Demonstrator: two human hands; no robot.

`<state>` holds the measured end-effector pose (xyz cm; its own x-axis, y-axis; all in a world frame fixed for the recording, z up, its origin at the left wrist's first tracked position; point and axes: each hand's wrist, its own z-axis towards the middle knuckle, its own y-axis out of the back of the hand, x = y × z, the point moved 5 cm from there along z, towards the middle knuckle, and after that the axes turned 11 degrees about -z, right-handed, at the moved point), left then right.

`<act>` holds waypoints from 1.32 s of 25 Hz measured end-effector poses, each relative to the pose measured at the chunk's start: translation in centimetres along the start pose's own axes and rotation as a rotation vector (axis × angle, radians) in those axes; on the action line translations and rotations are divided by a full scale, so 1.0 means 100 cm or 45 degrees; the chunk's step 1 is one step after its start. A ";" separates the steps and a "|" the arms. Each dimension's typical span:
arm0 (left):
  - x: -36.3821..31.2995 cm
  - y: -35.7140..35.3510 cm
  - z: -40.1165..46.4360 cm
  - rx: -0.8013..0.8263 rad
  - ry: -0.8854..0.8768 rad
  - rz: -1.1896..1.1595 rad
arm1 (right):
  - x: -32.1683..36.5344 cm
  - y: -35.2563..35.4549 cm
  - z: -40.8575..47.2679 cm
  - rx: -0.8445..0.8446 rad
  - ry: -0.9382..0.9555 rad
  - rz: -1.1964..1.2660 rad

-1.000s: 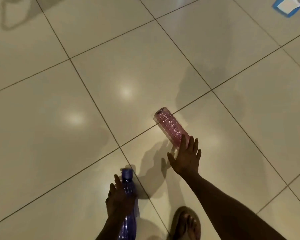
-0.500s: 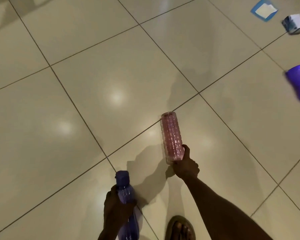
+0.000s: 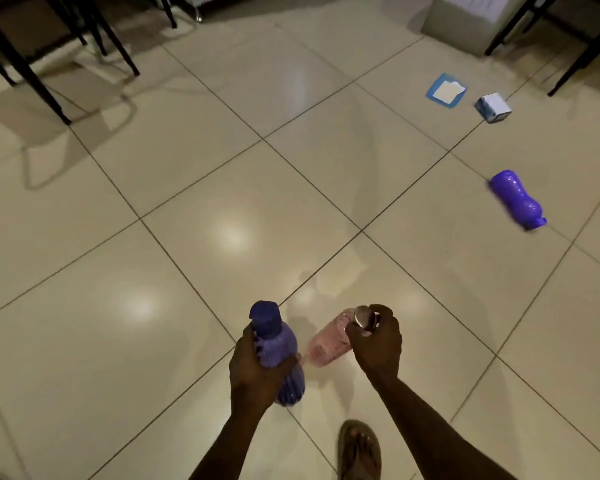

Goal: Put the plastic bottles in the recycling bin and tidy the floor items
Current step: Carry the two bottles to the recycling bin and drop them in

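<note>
Two bottles are in hand: the left hand [image 3: 257,368] wraps a ribbed blue bottle [image 3: 278,355], the right hand [image 3: 376,341] pinches a translucent pink bottle [image 3: 326,344] by its cap end. That thin pinch could slip. A third, purple bottle [image 3: 516,199] lies near the floor's [image 3: 187,237] right edge.
</note>
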<state>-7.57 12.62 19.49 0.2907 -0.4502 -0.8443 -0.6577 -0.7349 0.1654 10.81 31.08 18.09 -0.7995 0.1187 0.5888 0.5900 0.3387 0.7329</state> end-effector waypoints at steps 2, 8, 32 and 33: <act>-0.067 0.011 -0.025 0.024 -0.074 -0.002 | 0.042 0.051 -0.029 0.025 0.146 0.115; -0.251 0.048 -0.135 0.121 -0.310 0.154 | 0.172 0.213 -0.107 0.129 0.396 0.307; -0.621 -0.164 -0.226 1.060 0.046 -0.456 | 0.346 0.593 -0.037 -0.234 0.316 0.856; -0.624 -0.174 -0.215 1.149 0.189 -0.556 | 0.353 0.597 -0.024 -0.256 0.284 0.878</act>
<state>0.66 42.60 80.29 0.6741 -0.3375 -0.6570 -0.7351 -0.2200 -0.6413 18.06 53.27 83.41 -0.2124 0.0433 0.9762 0.9750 0.0765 0.2087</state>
